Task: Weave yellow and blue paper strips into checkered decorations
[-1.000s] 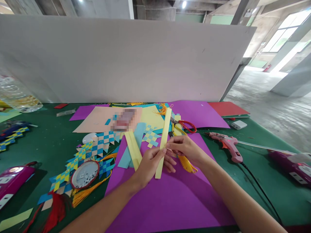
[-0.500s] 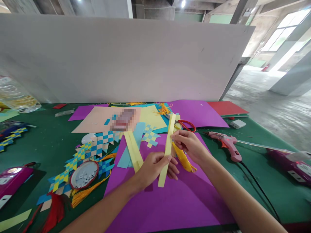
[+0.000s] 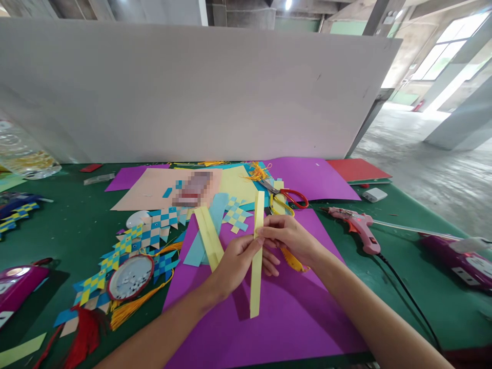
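Observation:
A pale yellow paper strip [image 3: 255, 287] stands nearly upright above a purple sheet [image 3: 300, 318]. My left hand [image 3: 240, 256] pinches it near its middle, thumb in front. My right hand [image 3: 288, 236] grips the same strip just above, its fingertips close to the left thumb. Left of the hands, more yellow strips [image 3: 208, 233] lie across light blue strips [image 3: 219, 210]. A small woven blue-and-yellow paper piece [image 3: 236, 214] rests behind my left hand. Partly hidden by my right hand is a yellow tool handle [image 3: 294, 260].
Red-and-yellow-handled scissors [image 3: 294, 197] lie behind my right hand. A pink glue gun [image 3: 359, 228] with its cord is on the right. Woven paper fish [image 3: 126, 241], a dish of small beads [image 3: 131, 277] and a red tassel [image 3: 82, 328] sit left. A white board [image 3: 192, 97] stands behind.
The strip has moved left and turned more upright. My right hand has come left and lower, close to my left thumb. The scissors now show more fully.

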Available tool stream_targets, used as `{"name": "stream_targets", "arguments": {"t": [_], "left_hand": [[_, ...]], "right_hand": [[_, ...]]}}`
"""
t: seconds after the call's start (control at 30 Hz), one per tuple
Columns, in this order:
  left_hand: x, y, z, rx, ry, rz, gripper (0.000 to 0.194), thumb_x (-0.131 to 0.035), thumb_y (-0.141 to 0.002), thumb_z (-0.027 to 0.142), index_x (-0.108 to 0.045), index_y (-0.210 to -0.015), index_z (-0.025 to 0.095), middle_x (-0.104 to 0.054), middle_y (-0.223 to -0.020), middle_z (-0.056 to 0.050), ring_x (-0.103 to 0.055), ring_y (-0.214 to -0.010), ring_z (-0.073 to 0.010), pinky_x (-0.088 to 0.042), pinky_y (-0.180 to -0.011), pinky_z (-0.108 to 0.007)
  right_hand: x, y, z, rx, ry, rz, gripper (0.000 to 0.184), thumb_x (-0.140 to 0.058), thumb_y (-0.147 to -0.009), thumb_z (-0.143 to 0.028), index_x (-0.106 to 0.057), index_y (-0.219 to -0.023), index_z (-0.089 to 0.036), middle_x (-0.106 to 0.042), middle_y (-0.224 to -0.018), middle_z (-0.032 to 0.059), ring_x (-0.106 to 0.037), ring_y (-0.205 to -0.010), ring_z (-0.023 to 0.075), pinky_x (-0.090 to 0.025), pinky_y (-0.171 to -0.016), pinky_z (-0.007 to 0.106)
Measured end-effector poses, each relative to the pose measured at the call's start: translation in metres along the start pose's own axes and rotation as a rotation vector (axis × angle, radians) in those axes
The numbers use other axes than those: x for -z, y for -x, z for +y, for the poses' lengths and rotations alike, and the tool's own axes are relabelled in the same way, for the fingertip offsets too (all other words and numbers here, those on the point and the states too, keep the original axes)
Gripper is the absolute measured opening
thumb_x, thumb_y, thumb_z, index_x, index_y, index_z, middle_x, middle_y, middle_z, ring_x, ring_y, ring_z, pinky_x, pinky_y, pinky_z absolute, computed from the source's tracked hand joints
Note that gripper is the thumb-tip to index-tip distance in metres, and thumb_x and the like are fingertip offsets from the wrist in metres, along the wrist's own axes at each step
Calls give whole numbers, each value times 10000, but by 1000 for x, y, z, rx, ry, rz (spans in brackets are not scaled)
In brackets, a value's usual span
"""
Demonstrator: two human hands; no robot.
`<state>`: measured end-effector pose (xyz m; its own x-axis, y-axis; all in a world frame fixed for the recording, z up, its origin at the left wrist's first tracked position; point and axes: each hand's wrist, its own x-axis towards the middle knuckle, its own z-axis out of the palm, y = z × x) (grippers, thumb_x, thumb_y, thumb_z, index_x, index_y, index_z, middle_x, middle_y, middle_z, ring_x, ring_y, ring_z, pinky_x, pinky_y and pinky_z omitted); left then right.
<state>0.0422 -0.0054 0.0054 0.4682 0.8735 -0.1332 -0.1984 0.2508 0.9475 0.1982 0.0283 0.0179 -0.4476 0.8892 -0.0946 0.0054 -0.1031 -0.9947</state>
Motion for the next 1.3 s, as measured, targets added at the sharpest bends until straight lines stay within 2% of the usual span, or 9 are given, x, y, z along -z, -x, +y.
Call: {"name": "stream_targets", "arguments": {"t": [0.23,0.77,0.93,1.13,1.2,1.3], "left_hand": [[-1,-1,2,6,18,-14,382,-548,-866,477,-611,-857,101,-716,-663,-94,-690,-551,-192,-539,-542,-272],[0,-2,2,18,18,-28,367,-535,-878,448,-616,-882,90,-722,-696,-115,-696,-587,-221,-546,-568,-315],[1,-1,3,44,36,-53,342,-519,-891,427,-607,-879,97,-723,-699,-116,-695,-583,-223,-543,-598,-333],[1,3,6,82,23,-93,358,-535,-883,444,-619,-834,100,-722,-707,-119,-704,-598,-230,-536,-599,-328],[0,3,7,89,13,-89,368,-542,-877,452,-625,-823,97,-723,-710,-123,-706,-604,-233,-538,-604,-331],[0,3,7,88,4,-64,370,-548,-875,449,-637,-846,91,-723,-707,-119,-708,-617,-234,-542,-627,-341]], "right_hand": [[-3,0,4,0,-49,21,271,-668,-793,-338,-569,-623,-151,-438,-467,-62,-309,-431,48,-195,-437,237],[-8,-1,4,-15,-99,62,265,-672,-775,-320,-556,-601,-158,-436,-440,-67,-313,-405,46,-192,-425,235],[-1,-1,3,16,-60,55,273,-710,-738,-346,-585,-594,-150,-460,-474,-51,-311,-435,51,-198,-431,240],[15,-2,-1,25,-91,155,319,-743,-697,-381,-534,-589,-166,-351,-448,-82,-237,-418,45,-140,-417,249],[16,-1,-2,35,-95,173,316,-739,-703,-376,-526,-599,-168,-352,-453,-83,-230,-419,44,-133,-417,249],[10,-1,-1,55,-129,134,301,-723,-722,-339,-504,-600,-173,-347,-455,-88,-252,-418,43,-154,-419,241]]}}
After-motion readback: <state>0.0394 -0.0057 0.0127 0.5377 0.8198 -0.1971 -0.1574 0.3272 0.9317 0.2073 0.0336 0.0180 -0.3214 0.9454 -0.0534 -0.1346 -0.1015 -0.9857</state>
